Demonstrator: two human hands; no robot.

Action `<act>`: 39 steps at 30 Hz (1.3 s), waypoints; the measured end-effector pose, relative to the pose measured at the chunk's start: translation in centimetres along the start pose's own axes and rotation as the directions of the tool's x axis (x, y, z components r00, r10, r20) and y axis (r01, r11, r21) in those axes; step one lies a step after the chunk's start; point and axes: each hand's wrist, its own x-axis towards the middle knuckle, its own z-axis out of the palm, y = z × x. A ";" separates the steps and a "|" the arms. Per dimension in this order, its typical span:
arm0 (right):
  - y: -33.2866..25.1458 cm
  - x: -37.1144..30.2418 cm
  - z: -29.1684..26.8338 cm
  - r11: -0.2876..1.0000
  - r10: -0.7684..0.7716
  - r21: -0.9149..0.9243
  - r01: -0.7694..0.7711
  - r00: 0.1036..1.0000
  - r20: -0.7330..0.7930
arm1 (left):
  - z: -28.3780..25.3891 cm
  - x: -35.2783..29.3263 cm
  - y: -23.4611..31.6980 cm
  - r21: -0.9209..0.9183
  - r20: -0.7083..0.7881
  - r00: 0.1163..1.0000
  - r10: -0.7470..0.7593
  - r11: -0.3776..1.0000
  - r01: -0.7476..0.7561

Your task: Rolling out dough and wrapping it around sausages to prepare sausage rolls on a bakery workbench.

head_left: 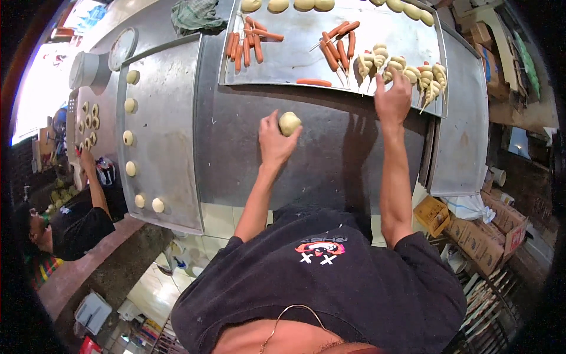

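My left hand [276, 141] is curled round a smooth pale dough ball [289, 123] on the dark worktop, with the thumb and fingers on either side of it. Farther right, my right hand [394, 101] reaches over the near edge of a metal tray [289, 62]. Its thumb and fingertips are at the lower end of a dough-wrapped sausage on a stick [395, 63], one of several side by side there. Bare sausages on sticks [336, 52] lie left of them, and another group of sausages [250, 41] at the tray's left. A single sausage [313, 82] rests along the near edge.
More dough balls [303, 5] line the tray's far side. At left, a long metal tray [159, 135] carries several spaced dough balls. A crumpled cloth [197, 15] lies beyond it. Another person [76, 227] works at the far left. Cardboard boxes [477, 242] stand at lower right.
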 end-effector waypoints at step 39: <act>-7.4 -24.3 0.9 0.930 -0.365 0.179 0.322 0.746 0.557 | -3.1 -10.4 -10.2 0.118 -0.059 0.930 0.363 0.927 -0.355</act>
